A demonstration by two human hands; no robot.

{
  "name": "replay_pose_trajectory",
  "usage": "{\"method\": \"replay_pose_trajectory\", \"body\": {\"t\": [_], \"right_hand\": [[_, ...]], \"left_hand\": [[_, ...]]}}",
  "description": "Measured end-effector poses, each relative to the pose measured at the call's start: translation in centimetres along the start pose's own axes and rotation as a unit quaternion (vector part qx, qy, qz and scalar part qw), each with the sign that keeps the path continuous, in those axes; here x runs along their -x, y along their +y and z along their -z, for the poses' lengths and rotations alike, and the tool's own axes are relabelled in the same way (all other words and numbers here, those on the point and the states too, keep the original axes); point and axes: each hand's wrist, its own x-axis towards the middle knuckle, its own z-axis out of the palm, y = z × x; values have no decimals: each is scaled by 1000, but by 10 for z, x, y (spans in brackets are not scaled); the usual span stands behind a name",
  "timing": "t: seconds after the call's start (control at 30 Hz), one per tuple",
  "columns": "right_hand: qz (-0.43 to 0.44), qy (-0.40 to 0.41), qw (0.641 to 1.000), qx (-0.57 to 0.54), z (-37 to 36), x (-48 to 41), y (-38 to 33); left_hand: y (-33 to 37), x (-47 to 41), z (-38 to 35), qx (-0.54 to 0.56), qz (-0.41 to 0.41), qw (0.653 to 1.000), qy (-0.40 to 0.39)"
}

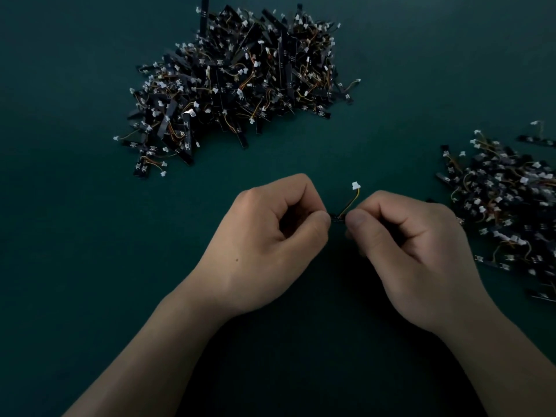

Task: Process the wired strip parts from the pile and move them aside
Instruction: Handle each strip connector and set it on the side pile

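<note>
Head view: both hands are held low over a dark green table (75, 206), close together at centre; the left hand (270, 245) has its fingers curled inward, thumb and forefinger pinching one end of a small black wired strip part (338, 219); the right hand (412, 248) is likewise curled, its thumb and forefinger pinching the other end of the same part, so only a short dark section shows between the two thumbs. From that section thin yellow and dark wires (352, 203) rise up and to the right, ending in a small white connector (355, 185) which stands free above the right thumb.

The main pile (234, 79) of like parts lies well beyond the hands, at upper centre: a dense tangle of black strips, coloured wires and white connectors; one strip stands nearly upright at its far edge. A second, smaller heap (505, 200) of the same parts lies at the right edge, just beside the right hand, partly blurred and cut off by the frame.
</note>
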Motion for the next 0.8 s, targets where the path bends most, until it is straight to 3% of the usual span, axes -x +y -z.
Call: {"method": "replay_pose_trajectory", "body": {"t": [0.8], "right_hand": [[9, -16, 1000, -21, 0, 0, 1]], "left_hand": [[1, 2, 0, 10, -8, 1000, -20]]}}
